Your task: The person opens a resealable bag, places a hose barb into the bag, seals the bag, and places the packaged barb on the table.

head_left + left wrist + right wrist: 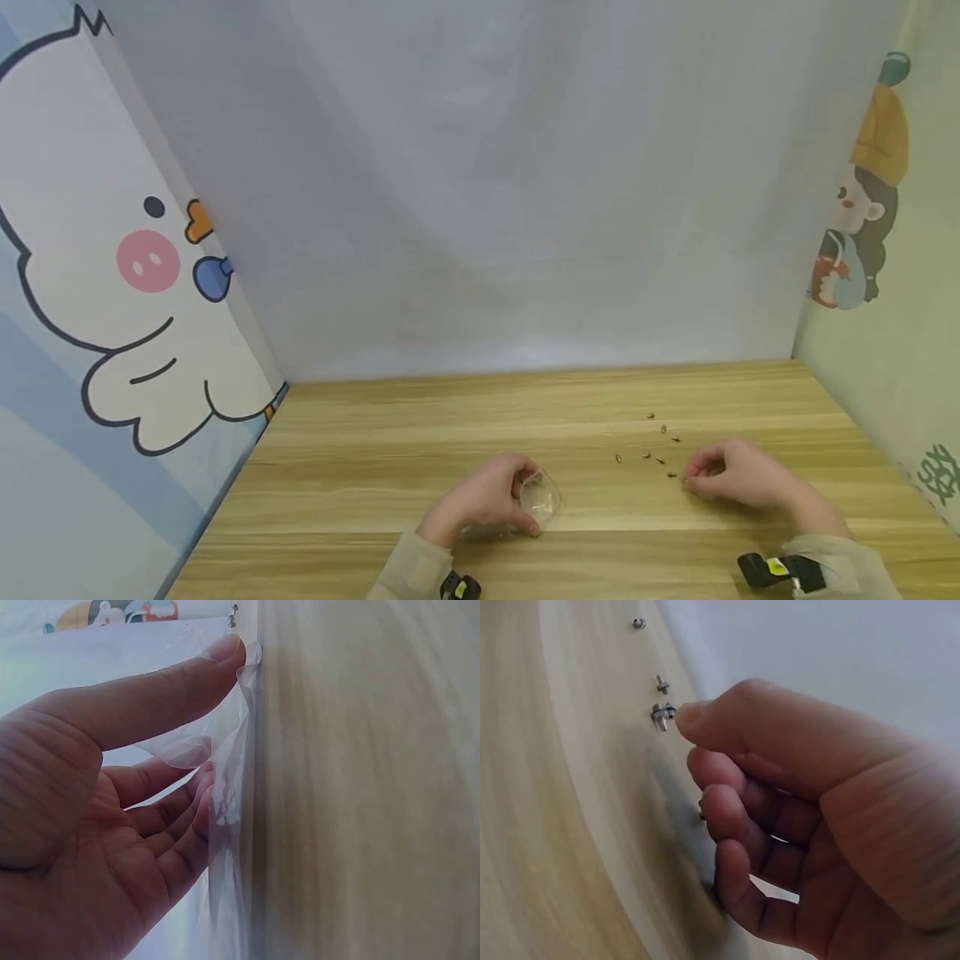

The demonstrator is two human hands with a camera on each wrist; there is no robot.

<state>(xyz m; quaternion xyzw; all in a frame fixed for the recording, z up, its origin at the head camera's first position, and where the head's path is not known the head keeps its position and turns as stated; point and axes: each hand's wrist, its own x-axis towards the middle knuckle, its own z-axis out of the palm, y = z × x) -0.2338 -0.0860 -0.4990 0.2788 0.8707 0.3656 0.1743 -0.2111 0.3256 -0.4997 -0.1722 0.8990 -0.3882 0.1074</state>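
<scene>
My left hand (pixel 491 496) grips a clear plastic bag (pixel 538 497) at the front middle of the table, its mouth held apart to the right. In the left wrist view, the thumb lies along the upper edge of the crinkled film (pixel 229 817) and the fingers curl behind it. Over on the right, my right hand (pixel 738 477) pinches a small metal screw between thumb and forefinger, mostly covered by the fingertips. Just left of it lie several small screws (pixel 671 474) with washer-like collars. Another screw (pixel 663 685) shows up close in the right wrist view.
The wood-grain table (pixel 360 467) reaches back to a pale grey curtain (pixel 480 208). Cartoon-printed panels (pixel 90 250) stand at both sides. A black wrist camera (pixel 780 572) is strapped to the right sleeve, with another (pixel 460 586) on the left.
</scene>
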